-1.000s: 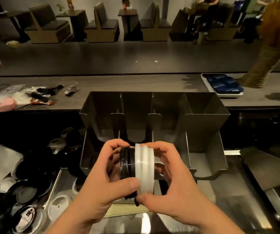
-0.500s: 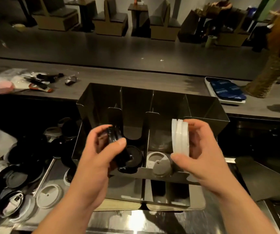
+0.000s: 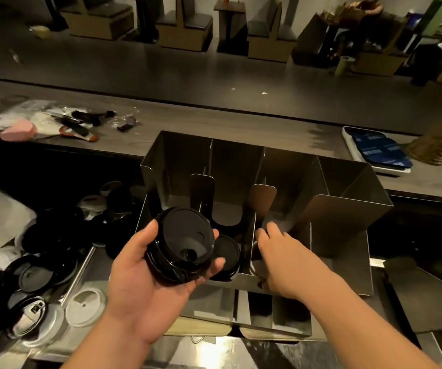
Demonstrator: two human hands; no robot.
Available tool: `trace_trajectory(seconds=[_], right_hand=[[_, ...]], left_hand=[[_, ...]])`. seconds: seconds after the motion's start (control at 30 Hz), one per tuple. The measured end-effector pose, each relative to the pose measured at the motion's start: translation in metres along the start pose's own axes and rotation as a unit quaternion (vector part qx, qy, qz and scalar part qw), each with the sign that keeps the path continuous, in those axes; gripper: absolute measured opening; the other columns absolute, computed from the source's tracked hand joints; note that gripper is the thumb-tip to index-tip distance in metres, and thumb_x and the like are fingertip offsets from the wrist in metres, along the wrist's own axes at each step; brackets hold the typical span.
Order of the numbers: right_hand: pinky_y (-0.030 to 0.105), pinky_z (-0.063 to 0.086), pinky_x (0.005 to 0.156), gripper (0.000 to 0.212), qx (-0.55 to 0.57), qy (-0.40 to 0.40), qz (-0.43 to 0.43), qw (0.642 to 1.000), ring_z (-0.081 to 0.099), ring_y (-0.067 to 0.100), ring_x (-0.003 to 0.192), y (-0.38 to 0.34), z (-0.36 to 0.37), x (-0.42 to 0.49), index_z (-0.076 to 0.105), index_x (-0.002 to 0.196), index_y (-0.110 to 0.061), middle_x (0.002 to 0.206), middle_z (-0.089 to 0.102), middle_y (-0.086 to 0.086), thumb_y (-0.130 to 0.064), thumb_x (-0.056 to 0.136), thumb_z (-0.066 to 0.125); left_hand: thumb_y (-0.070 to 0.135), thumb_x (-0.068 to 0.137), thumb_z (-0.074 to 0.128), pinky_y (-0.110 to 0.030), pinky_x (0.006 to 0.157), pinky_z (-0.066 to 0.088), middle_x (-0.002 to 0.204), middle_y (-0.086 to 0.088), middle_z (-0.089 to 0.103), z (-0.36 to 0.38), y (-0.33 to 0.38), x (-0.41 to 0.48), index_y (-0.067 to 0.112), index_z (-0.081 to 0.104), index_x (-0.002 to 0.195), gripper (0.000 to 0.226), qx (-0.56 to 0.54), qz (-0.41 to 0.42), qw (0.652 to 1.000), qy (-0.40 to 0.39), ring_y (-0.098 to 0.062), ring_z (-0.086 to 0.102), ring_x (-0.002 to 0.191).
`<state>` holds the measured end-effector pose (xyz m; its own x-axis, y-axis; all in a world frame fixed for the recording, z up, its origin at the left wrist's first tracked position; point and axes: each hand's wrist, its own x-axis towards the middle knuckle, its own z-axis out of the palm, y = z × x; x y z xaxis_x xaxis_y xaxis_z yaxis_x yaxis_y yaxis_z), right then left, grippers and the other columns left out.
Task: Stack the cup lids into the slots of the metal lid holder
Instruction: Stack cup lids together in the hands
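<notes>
Left hand (image 3: 145, 275) cradles a small stack of black cup lids (image 3: 181, 245), fingers curled round the rim, just near of the metal lid holder (image 3: 347, 209). Right hand (image 3: 281, 258) is down in the middle slot; fingers hidden, so I cannot tell what it holds. The risk: that tilted stack slides apart, or a lid snags the divider (image 3: 264, 198).

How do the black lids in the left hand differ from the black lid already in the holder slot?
The black lid stack is several lids, held in the left hand above the metal lid holder; the slotted lid sits alone inside. The stack shows its top and spout; the slotted lid is partly hidden. Both are round, glossy black.
</notes>
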<state>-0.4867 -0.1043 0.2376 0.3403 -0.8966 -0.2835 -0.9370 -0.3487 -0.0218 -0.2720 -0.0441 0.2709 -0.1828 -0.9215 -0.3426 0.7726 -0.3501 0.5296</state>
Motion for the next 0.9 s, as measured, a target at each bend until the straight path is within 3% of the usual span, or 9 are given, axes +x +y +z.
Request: trace_trajectory(seconds=[0.1,0.2,0.33,0.47,0.63,0.8,0.9], right_hand=[[0.026,0.051,0.086,0.088,0.000,-0.005,0.009,1.000,0.058,0.020,0.105,0.001,0.007,0.004,0.028,0.149,-0.019,0.144,0.027,0.006,-0.024,0.079,0.081],[0.030,0.052,0.089,0.088,-0.002,-0.025,0.013,1.000,0.054,0.021,0.109,0.000,0.013,0.005,0.035,0.145,-0.025,0.143,0.022,0.005,-0.029,0.073,0.086],[0.037,0.043,0.101,0.087,-0.075,-0.009,-0.013,0.997,0.039,0.025,0.126,-0.001,0.013,0.004,0.033,0.148,-0.027,0.143,0.034,0.006,-0.041,0.077,0.081],[0.035,0.046,0.098,0.096,-0.066,-0.015,-0.003,0.998,0.040,0.024,0.128,0.000,0.011,0.001,0.024,0.153,-0.023,0.145,0.039,0.004,-0.038,0.077,0.081],[0.029,0.046,0.096,0.058,-0.007,-0.020,-0.001,1.000,0.052,0.020,0.119,0.003,0.003,0.008,0.044,0.144,-0.024,0.135,0.049,0.003,-0.013,0.091,0.065],[0.031,0.049,0.098,0.050,-0.017,-0.026,0.004,0.999,0.053,0.021,0.114,-0.002,0.009,0.013,0.053,0.138,-0.024,0.133,0.051,0.004,-0.015,0.091,0.064],[0.027,0.048,0.097,0.043,0.018,0.021,0.042,0.999,0.055,0.016,0.114,-0.003,-0.004,0.006,0.053,0.133,-0.027,0.124,0.056,-0.003,-0.016,0.093,0.061]], left_hand=[[0.047,0.059,0.083,-0.051,0.075,0.057,0.132,-0.026,0.062,-0.001,0.004,0.002,0.006,0.070,0.120,0.075,-0.029,-0.022,0.999,-0.027,-0.043,0.060,0.121],[0.048,0.058,0.085,-0.050,0.075,0.057,0.134,-0.025,0.060,-0.002,0.009,0.003,0.006,0.069,0.122,0.079,-0.030,-0.034,0.998,-0.038,-0.043,0.059,0.122],[0.049,0.065,0.069,-0.047,0.069,0.059,0.130,-0.025,0.063,-0.007,0.015,0.005,0.006,0.072,0.116,0.068,-0.030,-0.020,0.999,-0.019,-0.042,0.061,0.120],[0.050,0.064,0.067,-0.045,0.066,0.058,0.127,-0.026,0.064,-0.011,0.021,0.006,0.006,0.075,0.111,0.065,-0.018,-0.006,1.000,-0.003,-0.043,0.062,0.118],[0.049,0.064,0.067,-0.046,0.068,0.059,0.126,-0.026,0.065,-0.013,0.024,0.009,0.006,0.075,0.109,0.063,-0.015,-0.003,1.000,0.001,-0.044,0.063,0.116],[0.052,0.065,0.074,-0.051,0.075,0.059,0.124,-0.026,0.066,-0.015,0.023,0.011,0.007,0.075,0.110,0.064,0.003,-0.005,1.000,0.011,-0.043,0.064,0.115],[0.057,0.063,0.081,-0.054,0.082,0.057,0.123,-0.026,0.066,-0.014,0.024,0.011,0.008,0.075,0.110,0.068,0.030,-0.007,0.999,0.017,-0.043,0.065,0.113]])
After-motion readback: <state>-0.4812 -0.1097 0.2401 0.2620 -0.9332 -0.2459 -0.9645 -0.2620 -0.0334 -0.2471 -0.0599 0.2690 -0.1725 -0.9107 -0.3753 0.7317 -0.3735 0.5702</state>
